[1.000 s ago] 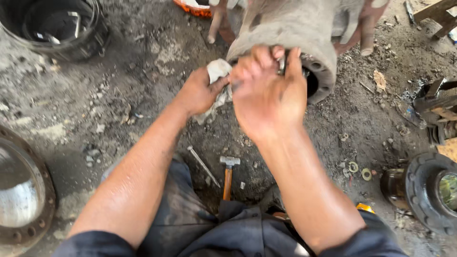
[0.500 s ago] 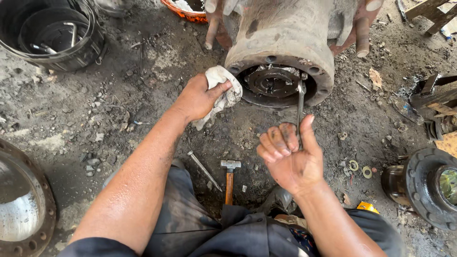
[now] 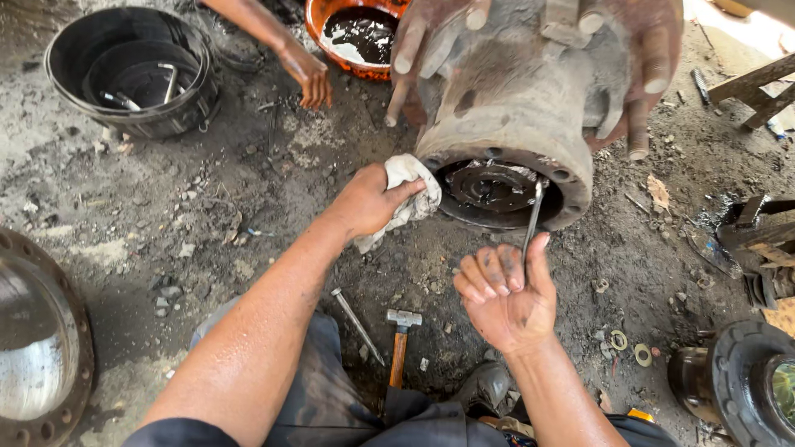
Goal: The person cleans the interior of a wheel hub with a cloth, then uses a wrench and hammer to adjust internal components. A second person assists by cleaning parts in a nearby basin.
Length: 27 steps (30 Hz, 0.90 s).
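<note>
Head view: left hand [image 3: 370, 201] clutches rag [image 3: 407, 184] at hub [image 3: 507, 124] rim; right hand [image 3: 503, 295] pinches rod [image 3: 531, 221].

Hub [image 3: 513, 116] walled by another person's hands [image 3: 431, 50], hammer [image 3: 401, 339] below, dirt left open

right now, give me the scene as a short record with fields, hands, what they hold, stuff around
left hand: grips a white rag against the rim of the metal hub
right hand: palm up, pinching a thin metal tool whose tip reaches the hub's open face
other hands: two steady the hub from above; a third rests on the ground
ground: hammer, long bolt, washers
containers: black bucket, orange oil bowl
</note>
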{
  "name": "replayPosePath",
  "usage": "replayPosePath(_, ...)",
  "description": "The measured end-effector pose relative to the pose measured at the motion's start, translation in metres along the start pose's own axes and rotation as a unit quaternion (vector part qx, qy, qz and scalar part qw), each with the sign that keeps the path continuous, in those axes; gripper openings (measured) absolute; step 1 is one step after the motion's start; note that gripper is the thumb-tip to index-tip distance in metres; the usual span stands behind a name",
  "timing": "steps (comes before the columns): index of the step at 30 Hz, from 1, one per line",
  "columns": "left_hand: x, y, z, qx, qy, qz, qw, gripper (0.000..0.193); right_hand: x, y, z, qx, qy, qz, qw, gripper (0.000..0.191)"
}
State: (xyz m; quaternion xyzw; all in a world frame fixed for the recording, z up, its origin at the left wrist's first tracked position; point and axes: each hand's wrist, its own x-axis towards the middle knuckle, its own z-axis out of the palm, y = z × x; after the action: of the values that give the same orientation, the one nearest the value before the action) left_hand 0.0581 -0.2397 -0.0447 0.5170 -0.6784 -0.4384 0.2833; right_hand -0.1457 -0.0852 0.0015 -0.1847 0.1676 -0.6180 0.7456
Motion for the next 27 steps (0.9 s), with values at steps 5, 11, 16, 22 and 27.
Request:
replayPosePath(5, 0.000, -0.003, 0.001, 0.015, -0.006, 0.047, 0.999, 0.053, 0.023, 0.012, 0.070, 0.051, 0.028, -0.029, 0.998, 0.059)
replayPosePath(11, 0.001, -0.004, 0.007, -0.006, 0.044, 0.103, 0.994, 0.049, 0.067, 0.019, 0.137, 0.109, 0.079, -0.094, 0.986, 0.050)
replayPosePath(16, 0.004, -0.006, 0.001, 0.023, -0.004, 0.062, 0.998, 0.054, 0.009, 0.037, 0.085, 0.022, 0.024, 0.041, 0.999, 0.051)
replayPosePath(22, 0.001, -0.005, -0.003, -0.007, 0.005, 0.056, 0.998, 0.055, -0.014, 0.015, 0.003, -0.382, 0.201, -0.072, 0.899, 0.034)
replayPosePath(27, -0.002, 0.001, -0.004, -0.012, -0.035, 0.004, 0.999, 0.054, -0.033, -0.008, -0.008, -0.224, 0.126, -0.030, 0.966, 0.045)
